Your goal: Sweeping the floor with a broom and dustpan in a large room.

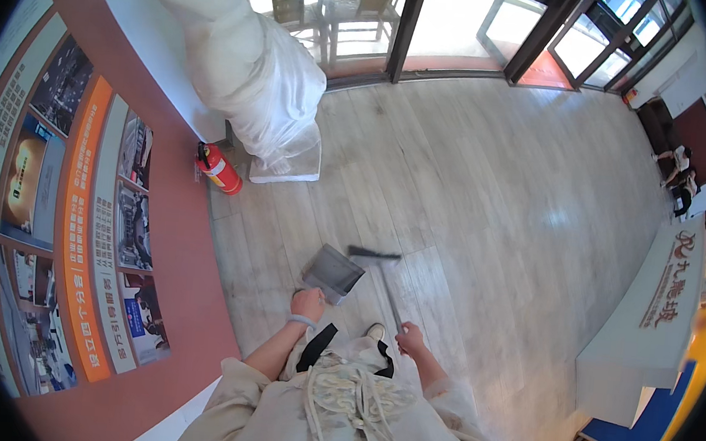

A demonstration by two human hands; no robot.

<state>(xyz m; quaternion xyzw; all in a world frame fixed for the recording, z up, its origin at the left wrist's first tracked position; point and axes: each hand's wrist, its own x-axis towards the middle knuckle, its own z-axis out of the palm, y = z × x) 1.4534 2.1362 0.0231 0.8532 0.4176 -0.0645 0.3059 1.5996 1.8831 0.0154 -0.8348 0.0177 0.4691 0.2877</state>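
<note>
My left hand [308, 305] is closed at the near end of a grey dustpan [334, 272], whose handle is mostly hidden by the hand. A band circles my left wrist. In my right hand [410, 339] is the grey handle of a broom [392, 293]. The dark bristle head [374, 255] of the broom lies on the wood-plank floor, to the right of the dustpan. One light shoe [375, 331] shows between my hands.
A red fire extinguisher [221, 171] and a white statue on a plinth [288, 164] stand ahead left. Left is a wall with display panels [84, 228]; right, a reception counter [646, 322]. Glass doors [464, 28] are ahead. Two people [681, 173] sit far right.
</note>
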